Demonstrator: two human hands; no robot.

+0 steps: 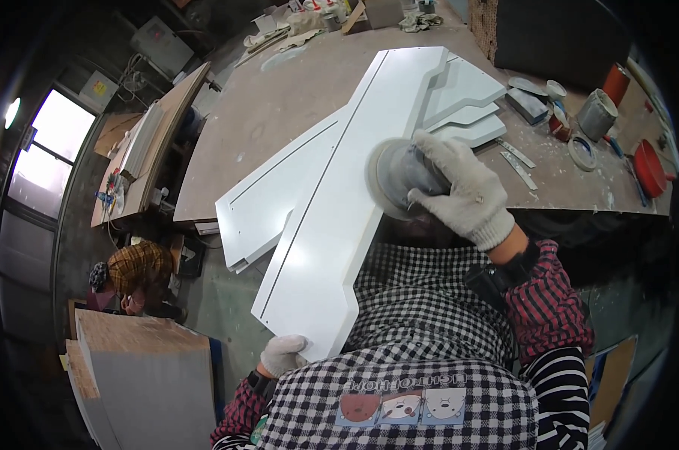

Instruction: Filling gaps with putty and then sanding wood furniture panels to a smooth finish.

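Observation:
A long white board [321, 210] with a stepped edge and a dark groove lies slanting across the table toward me. My right hand [467, 191], in a pale work glove, is closed round a grey sander [409, 178] with a round pad. The sander sits tilted against the board's right edge, near its middle. My left hand [282, 354], gloved too, grips the near end of the board; its fingers are partly hidden beneath. Another white board [261, 195] lies under it on the left, and several more white boards [467, 94] fan out on the right.
The brown worktable [549, 180] carries two thin metal strips [518, 169], a tape roll [582, 152], a grey can [597, 115] and a red bowl [650, 168] on the right. Stacked grey boards [148, 375] stand at lower left. A person [137, 274] bends down behind them.

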